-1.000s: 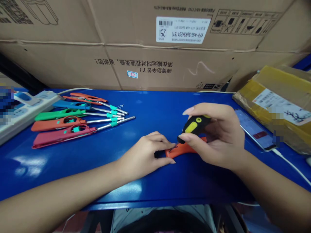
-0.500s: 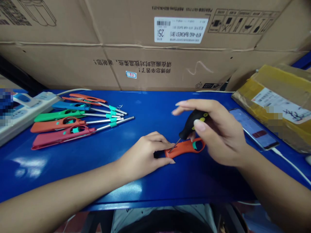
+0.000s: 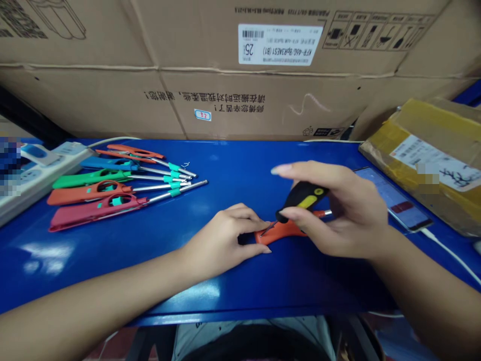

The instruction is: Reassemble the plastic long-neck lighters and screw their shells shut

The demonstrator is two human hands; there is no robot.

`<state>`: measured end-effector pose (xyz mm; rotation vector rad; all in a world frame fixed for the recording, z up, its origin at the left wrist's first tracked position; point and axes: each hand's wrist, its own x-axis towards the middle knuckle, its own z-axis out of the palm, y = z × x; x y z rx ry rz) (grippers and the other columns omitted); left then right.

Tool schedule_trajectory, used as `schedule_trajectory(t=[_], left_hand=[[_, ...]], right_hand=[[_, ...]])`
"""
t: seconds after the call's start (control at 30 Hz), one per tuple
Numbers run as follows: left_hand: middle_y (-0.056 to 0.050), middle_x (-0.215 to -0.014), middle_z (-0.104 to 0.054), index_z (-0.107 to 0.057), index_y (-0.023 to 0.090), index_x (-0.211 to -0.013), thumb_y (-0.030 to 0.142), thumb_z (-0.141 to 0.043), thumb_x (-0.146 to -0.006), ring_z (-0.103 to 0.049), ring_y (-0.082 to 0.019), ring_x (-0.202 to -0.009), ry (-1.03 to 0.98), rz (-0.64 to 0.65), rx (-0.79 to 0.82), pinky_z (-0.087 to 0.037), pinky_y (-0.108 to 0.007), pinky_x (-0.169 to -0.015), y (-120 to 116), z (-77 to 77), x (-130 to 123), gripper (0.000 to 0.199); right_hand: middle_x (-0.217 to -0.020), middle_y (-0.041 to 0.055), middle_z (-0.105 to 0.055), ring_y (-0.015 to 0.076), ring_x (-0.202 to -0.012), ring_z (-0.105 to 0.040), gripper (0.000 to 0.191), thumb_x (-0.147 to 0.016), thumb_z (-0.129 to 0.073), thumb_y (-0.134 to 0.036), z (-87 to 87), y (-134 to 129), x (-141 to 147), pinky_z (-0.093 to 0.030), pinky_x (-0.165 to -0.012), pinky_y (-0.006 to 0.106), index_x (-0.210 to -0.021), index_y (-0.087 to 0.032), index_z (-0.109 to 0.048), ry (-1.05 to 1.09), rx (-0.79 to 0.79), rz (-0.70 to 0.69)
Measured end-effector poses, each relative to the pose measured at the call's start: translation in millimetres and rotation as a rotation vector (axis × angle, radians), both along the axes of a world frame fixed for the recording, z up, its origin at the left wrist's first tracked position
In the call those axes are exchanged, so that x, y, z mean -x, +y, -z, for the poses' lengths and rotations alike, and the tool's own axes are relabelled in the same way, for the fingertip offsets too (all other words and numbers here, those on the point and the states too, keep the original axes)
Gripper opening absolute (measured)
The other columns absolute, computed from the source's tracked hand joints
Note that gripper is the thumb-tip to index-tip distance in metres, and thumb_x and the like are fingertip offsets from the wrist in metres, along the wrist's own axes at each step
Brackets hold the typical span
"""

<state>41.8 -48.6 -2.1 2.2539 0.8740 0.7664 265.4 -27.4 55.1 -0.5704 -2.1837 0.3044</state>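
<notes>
Phone (image 3: 400,200) ptly bhd R hand (image 3: 343,215)

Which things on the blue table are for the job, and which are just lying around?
For the job:
black-and-yellow screwdriver, held in the right hand
orange lighter, steadied by the left hand
five similar lighters, probably, though neither hand touches them

Seem to be just lying around:
phone
white power strip
taped cardboard box

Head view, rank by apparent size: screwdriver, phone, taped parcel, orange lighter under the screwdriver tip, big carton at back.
1. Big carton
2. Taped parcel
3. Phone
Unranked: screwdriver and orange lighter. Visible parts look similar; the right hand partly covers both.
</notes>
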Motion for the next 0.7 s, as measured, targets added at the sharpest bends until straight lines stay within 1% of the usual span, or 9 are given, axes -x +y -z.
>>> schedule_trajectory(t=[0.07, 0.1, 0.23, 0.27, 0.33, 0.4, 0.53, 0.6, 0.7], left_hand=[[-0.006, -0.097, -0.074, -0.075, 0.019, -0.111, 0.029, -0.081, -0.082, -0.064, -0.019, -0.091, 0.004, 0.004, 0.001, -0.055, -0.033, -0.085, 0.0, 0.3, 0.4, 0.032], [-0.006, -0.097, -0.074, -0.075, 0.018, -0.112, 0.03, -0.081, -0.082, -0.064, -0.019, -0.091, 0.004, 0.005, 0.003, -0.054, -0.033, -0.085, 0.0, 0.3, 0.5, 0.033], [-0.007, -0.099, -0.074, -0.074, 0.016, -0.112, 0.031, -0.081, -0.081, -0.064, -0.02, -0.093, -0.003, 0.0, 0.006, -0.054, -0.034, -0.086, -0.1, 0.3, 0.4, 0.035], [-0.007, -0.1, -0.074, -0.074, 0.016, -0.112, 0.031, -0.081, -0.082, -0.064, -0.02, -0.093, -0.003, -0.001, 0.008, -0.054, -0.034, -0.086, -0.1, 0.4, 0.3, 0.035], [-0.006, -0.101, -0.075, -0.075, 0.018, -0.111, 0.03, -0.081, -0.082, -0.064, -0.02, -0.094, 0.0, 0.001, 0.012, -0.054, -0.034, -0.087, 0.0, 0.6, -0.1, 0.032], [-0.006, -0.101, -0.075, -0.075, 0.018, -0.111, 0.029, -0.081, -0.082, -0.064, -0.019, -0.093, -0.001, 0.006, 0.014, -0.054, -0.034, -0.087, 0.2, 0.8, -0.2, 0.032], [-0.007, -0.1, -0.074, -0.074, 0.015, -0.114, 0.031, -0.081, -0.081, -0.064, -0.019, -0.093, -0.012, 0.002, 0.005, -0.054, -0.034, -0.086, 0.2, 0.6, 0.1, 0.037], [-0.007, -0.099, -0.074, -0.074, 0.014, -0.113, 0.03, -0.081, -0.082, -0.064, -0.019, -0.092, -0.008, 0.001, -0.003, -0.054, -0.033, -0.086, 0.2, 0.3, 0.1, 0.036], [-0.006, -0.096, -0.073, -0.076, 0.015, -0.109, 0.028, -0.081, -0.082, -0.064, -0.018, -0.091, 0.003, 0.004, -0.011, -0.054, -0.032, -0.085, 0.5, -0.3, -0.4, 0.031]], right_hand=[[-0.11, 0.003, -0.076, 0.0203, -0.083, -0.073, 0.048, -0.084, -0.078, -0.028, -0.9, 1.4, -0.5, -0.062, -0.07, 0.032, -0.129, -0.032, -0.061, -0.001, -0.101, 0.029], [-0.112, 0.0031, -0.075, 0.0199, -0.083, -0.073, 0.045, -0.086, -0.075, -0.031, -1.4, 1.7, -0.9, -0.062, -0.071, 0.031, -0.129, -0.031, -0.062, -0.008, -0.1, 0.029], [-0.13, 0.0065, -0.068, 0.0215, -0.098, -0.072, 0.042, -0.098, -0.054, -0.026, -2.1, 1.4, -2.1, -0.061, -0.079, 0.035, -0.14, -0.028, -0.053, -0.023, 0.066, 0.006], [-0.128, 0.0063, -0.069, 0.0212, -0.096, -0.072, 0.043, -0.098, -0.055, -0.025, -1.9, 1.8, -2.1, -0.061, -0.078, 0.035, -0.14, -0.029, -0.053, -0.015, 0.065, 0.009], [-0.114, 0.0039, -0.074, 0.0195, -0.086, -0.072, 0.04, -0.093, -0.065, -0.025, -1.4, 3.6, -2.2, -0.06, -0.073, 0.032, -0.132, -0.03, -0.059, -0.007, -0.031, 0.015], [-0.106, 0.003, -0.076, 0.02, -0.085, -0.072, 0.037, -0.09, -0.07, -0.028, -1.4, 5.9, -2.7, -0.06, -0.073, 0.032, -0.126, -0.03, -0.063, -0.037, -0.102, 0.024], [-0.13, 0.0066, -0.068, 0.0234, -0.104, -0.071, 0.044, -0.099, -0.054, -0.033, -1.1, 6.8, -3.3, -0.061, -0.081, 0.037, -0.142, -0.029, -0.052, -0.076, 0.026, 0.017], [-0.13, 0.0059, -0.068, 0.0205, -0.093, -0.072, 0.047, -0.097, -0.058, -0.032, 0.3, 5.7, -2.0, -0.061, -0.073, 0.033, -0.143, -0.03, -0.05, -0.025, 0.039, 0.012], [-0.11, 0.0016, -0.075, 0.0133, -0.067, -0.068, 0.049, -0.086, -0.075, -0.036, 2.5, 3.5, 0.7, -0.057, -0.057, 0.026, -0.131, -0.03, -0.058, 0.044, -0.089, 0.023]])
